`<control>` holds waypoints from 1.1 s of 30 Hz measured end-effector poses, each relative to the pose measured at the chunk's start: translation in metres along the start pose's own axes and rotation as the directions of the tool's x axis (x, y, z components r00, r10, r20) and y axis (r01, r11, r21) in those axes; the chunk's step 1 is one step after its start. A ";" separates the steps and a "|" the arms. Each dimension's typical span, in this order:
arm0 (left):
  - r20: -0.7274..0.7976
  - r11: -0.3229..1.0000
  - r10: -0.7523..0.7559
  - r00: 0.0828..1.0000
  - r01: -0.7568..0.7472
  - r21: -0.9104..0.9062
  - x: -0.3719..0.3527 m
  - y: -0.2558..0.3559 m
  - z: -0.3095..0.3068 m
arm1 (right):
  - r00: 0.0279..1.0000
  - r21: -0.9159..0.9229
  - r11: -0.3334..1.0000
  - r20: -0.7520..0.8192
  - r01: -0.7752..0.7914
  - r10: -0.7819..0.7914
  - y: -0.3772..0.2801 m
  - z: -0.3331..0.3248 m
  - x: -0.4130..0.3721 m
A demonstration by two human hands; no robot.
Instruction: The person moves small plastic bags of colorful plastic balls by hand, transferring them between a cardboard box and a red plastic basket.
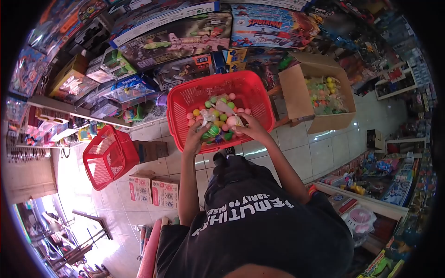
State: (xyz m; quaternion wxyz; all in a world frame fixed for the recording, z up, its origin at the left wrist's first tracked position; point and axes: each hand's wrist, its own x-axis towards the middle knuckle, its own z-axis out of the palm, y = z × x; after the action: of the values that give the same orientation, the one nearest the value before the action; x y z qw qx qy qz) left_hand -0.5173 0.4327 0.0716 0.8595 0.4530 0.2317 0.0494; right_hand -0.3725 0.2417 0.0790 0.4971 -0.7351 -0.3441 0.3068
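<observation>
A red plastic basket (185,139) stands in front of me with many small coloured balls (223,117) in it, some in clear plastic bags. My left hand (196,135) is inside the near left part of the basket, its fingers closed on a clear bag with a green ball (213,130). To the right, my right hand (252,126) has its fingers round a clear bag with a pink ball (231,121). The two hands are apart, with bagged balls between them.
An open cardboard box (296,95) with bagged balls stands right of the basket. On the left are another red basket (121,150) and patterned cartons (164,193) on the tiled floor. Shelves of boxed toys (185,39) rise behind.
</observation>
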 end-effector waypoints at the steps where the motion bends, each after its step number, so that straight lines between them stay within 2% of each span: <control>1: 0.042 1.000 -0.025 0.999 0.024 0.010 -0.002 0.000 0.007 | 1.000 0.041 0.999 -0.011 0.017 -0.016 0.007 -0.003 -0.002; 3: 0.077 0.996 -0.081 0.994 0.079 0.033 -0.004 -0.005 0.020 | 0.999 0.088 0.996 -0.031 0.032 -0.030 0.006 -0.005 -0.009; 5: 0.213 0.990 -0.010 0.977 -0.020 0.138 0.001 -0.016 0.032 | 0.993 0.305 0.952 -0.116 0.023 0.013 -0.008 -0.008 -0.017; 7: 0.273 0.986 -0.046 0.961 0.000 0.165 -0.003 -0.009 0.055 | 0.987 0.324 0.945 -0.162 0.046 0.008 -0.013 -0.011 -0.025; 9: 0.260 0.987 -0.105 0.960 0.068 0.146 -0.004 -0.005 0.077 | 0.977 0.336 0.939 -0.211 0.067 0.006 -0.011 -0.020 -0.034; 11: 0.314 0.983 -0.114 0.942 0.062 0.171 0.000 -0.005 0.096 | 0.978 0.153 0.986 -0.207 0.064 -0.031 -0.008 -0.030 -0.043; 13: 0.268 0.977 -0.046 0.962 -0.013 0.214 0.003 -0.011 0.116 | 0.968 0.171 0.983 -0.250 0.073 -0.028 0.005 -0.040 -0.048; 18: 0.334 0.974 -0.105 0.937 0.028 0.227 0.018 -0.036 0.165 | 0.928 0.168 0.985 -0.370 0.031 0.034 0.005 -0.081 -0.082; 20: 0.323 0.971 -0.088 0.942 0.009 0.239 0.021 -0.048 0.189 | 0.884 0.007 0.994 -0.457 0.110 -0.094 0.001 -0.103 -0.096; 21: 0.300 0.968 -0.070 0.951 -0.007 0.249 0.022 -0.054 0.201 | 0.880 0.004 0.994 -0.466 0.112 -0.097 0.008 -0.114 -0.102; 23: 0.290 0.959 -0.041 0.956 -0.043 0.279 0.028 -0.068 0.226 | 0.852 -0.114 0.979 -0.483 0.168 -0.202 0.028 -0.135 -0.114; 25: 0.323 0.923 0.001 0.946 -0.124 0.363 0.030 -0.078 0.254 | 0.851 -0.172 0.974 -0.481 0.145 -0.212 0.041 -0.156 -0.129; 26: 0.320 0.925 -0.119 0.940 -0.011 0.379 0.030 -0.079 0.264 | 0.855 -0.232 0.965 -0.468 0.124 -0.222 0.048 -0.167 -0.137; 27: 0.326 0.924 -0.124 0.937 -0.010 0.383 0.033 -0.085 0.274 | 0.852 -0.231 0.965 -0.476 0.120 -0.220 0.049 -0.178 -0.146; 29: 0.386 0.900 -0.211 0.898 0.025 0.435 0.041 -0.098 0.293 | 0.883 -0.100 0.991 -0.451 0.092 -0.127 0.049 -0.197 -0.165; 33: 0.429 0.874 -0.249 0.868 0.011 0.486 0.043 -0.125 0.341 | 0.864 -0.077 0.996 -0.499 0.037 -0.071 0.069 -0.228 -0.196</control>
State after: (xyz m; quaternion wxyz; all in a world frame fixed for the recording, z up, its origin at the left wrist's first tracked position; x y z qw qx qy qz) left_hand -0.3435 0.1149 0.1210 0.7559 0.6273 0.0479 -0.1810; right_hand -0.2904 -0.0543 0.1079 0.5539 -0.7952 -0.2334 0.0802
